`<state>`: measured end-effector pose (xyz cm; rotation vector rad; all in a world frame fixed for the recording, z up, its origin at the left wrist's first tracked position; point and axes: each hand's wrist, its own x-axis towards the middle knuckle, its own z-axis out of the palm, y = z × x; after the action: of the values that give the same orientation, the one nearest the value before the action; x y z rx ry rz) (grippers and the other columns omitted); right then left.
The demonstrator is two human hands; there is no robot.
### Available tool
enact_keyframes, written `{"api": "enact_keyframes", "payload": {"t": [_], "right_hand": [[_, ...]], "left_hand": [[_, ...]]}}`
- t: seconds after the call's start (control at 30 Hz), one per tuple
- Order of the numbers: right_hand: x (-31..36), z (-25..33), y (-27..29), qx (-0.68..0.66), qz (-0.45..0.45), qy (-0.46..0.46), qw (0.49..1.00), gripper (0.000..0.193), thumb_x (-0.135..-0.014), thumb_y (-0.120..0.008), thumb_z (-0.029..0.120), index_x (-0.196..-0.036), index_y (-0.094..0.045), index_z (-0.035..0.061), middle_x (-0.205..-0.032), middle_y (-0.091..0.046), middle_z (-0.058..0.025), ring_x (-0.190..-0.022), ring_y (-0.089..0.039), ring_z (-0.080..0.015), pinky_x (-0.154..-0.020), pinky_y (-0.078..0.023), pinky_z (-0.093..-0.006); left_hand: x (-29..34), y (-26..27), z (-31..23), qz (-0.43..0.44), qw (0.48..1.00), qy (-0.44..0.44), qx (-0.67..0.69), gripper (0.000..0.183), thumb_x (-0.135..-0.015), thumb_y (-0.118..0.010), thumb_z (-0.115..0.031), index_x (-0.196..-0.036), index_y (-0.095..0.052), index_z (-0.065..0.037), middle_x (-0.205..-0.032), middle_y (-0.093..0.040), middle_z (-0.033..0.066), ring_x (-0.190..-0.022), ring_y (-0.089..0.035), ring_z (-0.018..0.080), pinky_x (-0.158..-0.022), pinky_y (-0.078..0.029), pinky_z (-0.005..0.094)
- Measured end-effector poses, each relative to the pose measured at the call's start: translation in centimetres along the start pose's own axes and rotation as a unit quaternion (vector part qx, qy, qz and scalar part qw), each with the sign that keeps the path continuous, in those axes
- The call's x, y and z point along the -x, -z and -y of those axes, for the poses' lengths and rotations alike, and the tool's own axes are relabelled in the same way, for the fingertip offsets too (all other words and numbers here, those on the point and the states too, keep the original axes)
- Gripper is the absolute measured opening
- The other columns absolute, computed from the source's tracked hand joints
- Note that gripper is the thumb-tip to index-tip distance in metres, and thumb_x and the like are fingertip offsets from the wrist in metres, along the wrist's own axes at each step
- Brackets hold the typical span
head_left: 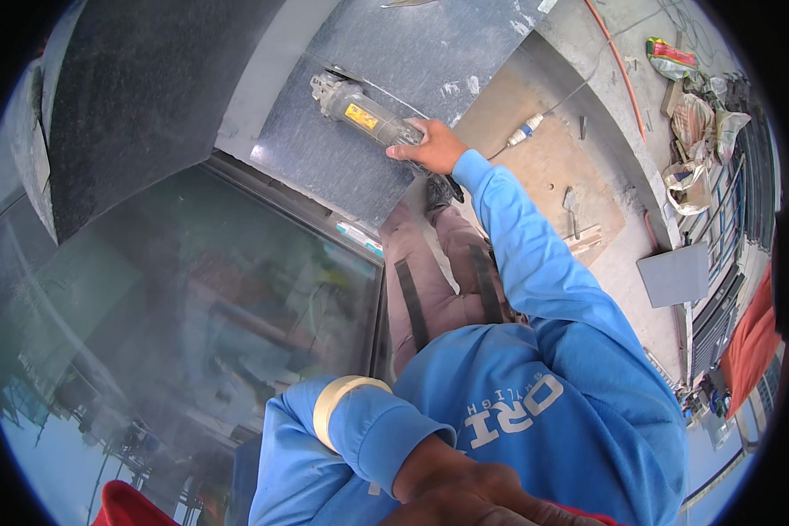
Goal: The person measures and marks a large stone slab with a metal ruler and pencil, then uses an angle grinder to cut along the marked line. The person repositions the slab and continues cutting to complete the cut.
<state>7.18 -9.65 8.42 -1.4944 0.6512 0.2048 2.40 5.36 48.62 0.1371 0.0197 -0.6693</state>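
Observation:
A dusty angle grinder (368,116) with a yellow label rests on a dark grey stone slab (311,171), its head pointing to the far left. My right hand (430,147) is closed around the rear of its body, thumb on the near side. My left hand (469,486) is raised close to me at the lower edge, beside some red cloth (579,515). Its fingertips are cut off by the picture's rim, so its grip is hidden. Around my left sleeve sits a cream-coloured band (333,408).
A reflective glass pane (193,289) fills the left, below another dark slab (149,79). Right of the grinder, a white-and-blue plug connector (524,130) and a trowel (572,202) lie on a brownish board. Farther right are an orange hose (618,61), bags (693,123) and a grey tile (675,276).

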Motion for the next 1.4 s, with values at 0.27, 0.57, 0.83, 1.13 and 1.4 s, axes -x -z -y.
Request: {"api": "enact_keyframes", "payload": {"t": [0.27, 0.57, 0.83, 1.13, 1.4], "right_hand": [[-2.5, 1.6, -0.4, 0.040, 0.007, -0.062, 0.997, 0.076, -0.078, -0.086, 0.047, -0.135, -0.064, 0.0009, -0.103, -0.073, -0.0176, -0.088, -0.071, -0.0247, -0.079, -0.058, -0.0387], [0.7, -0.3, 0.6, 0.030, 0.003, -0.030, 0.999, 0.071, -0.078, -0.087, 0.044, -0.129, -0.067, -0.0003, -0.101, -0.074, -0.0165, -0.092, -0.071, -0.0222, -0.081, -0.055, -0.0354], [-1.2, 0.1, 0.2, 0.008, 0.006, -0.016, 1.000, 0.071, -0.080, -0.087, 0.042, -0.132, -0.065, -0.0021, -0.103, -0.074, -0.0159, -0.093, -0.070, -0.0214, -0.084, -0.054, -0.0351], [-0.9, 1.4, 0.5, 0.035, 0.009, -0.053, 0.998, 0.071, -0.079, -0.087, 0.042, -0.132, -0.066, 0.0000, -0.103, -0.074, -0.0158, -0.094, -0.070, -0.0239, -0.084, -0.055, -0.0368], [0.9, -0.9, 0.9, 0.037, -0.006, -0.044, 0.998, 0.068, -0.079, -0.087, 0.041, -0.129, -0.067, -0.0005, -0.100, -0.074, -0.0149, -0.091, -0.070, -0.0224, -0.083, -0.054, -0.0352]], "left_hand": [[0.3, -0.4, 0.1, 0.002, 1.000, 0.002, -0.008, 0.052, -0.094, -0.051, -0.076, -0.120, -0.072, -0.037, -0.124, -0.062, 0.0413, -0.123, -0.061, 0.0502, -0.114, -0.037, 0.0661], [0.0, -0.7, -1.4, -0.021, 1.000, 0.016, 0.008, 0.054, -0.094, -0.051, -0.076, -0.121, -0.072, -0.035, -0.123, -0.063, 0.0404, -0.122, -0.062, 0.0501, -0.113, -0.038, 0.0663], [-0.2, 0.3, 1.0, 0.014, 0.994, -0.109, -0.014, 0.051, -0.094, -0.052, -0.075, -0.123, -0.071, -0.037, -0.126, -0.060, 0.0430, -0.127, -0.059, 0.0509, -0.115, -0.037, 0.0652], [1.0, -2.0, 0.0, -0.023, 0.999, -0.048, 0.013, 0.056, -0.093, -0.052, -0.077, -0.128, -0.069, -0.036, -0.127, -0.059, 0.0450, -0.125, -0.060, 0.0510, -0.114, -0.038, 0.0647], [0.6, 0.0, -0.2, 0.075, 0.996, -0.048, 0.001, 0.057, -0.093, -0.056, -0.074, -0.138, -0.061, -0.039, -0.139, -0.048, 0.0463, -0.139, -0.047, 0.0509, -0.120, -0.030, 0.0628]]}}
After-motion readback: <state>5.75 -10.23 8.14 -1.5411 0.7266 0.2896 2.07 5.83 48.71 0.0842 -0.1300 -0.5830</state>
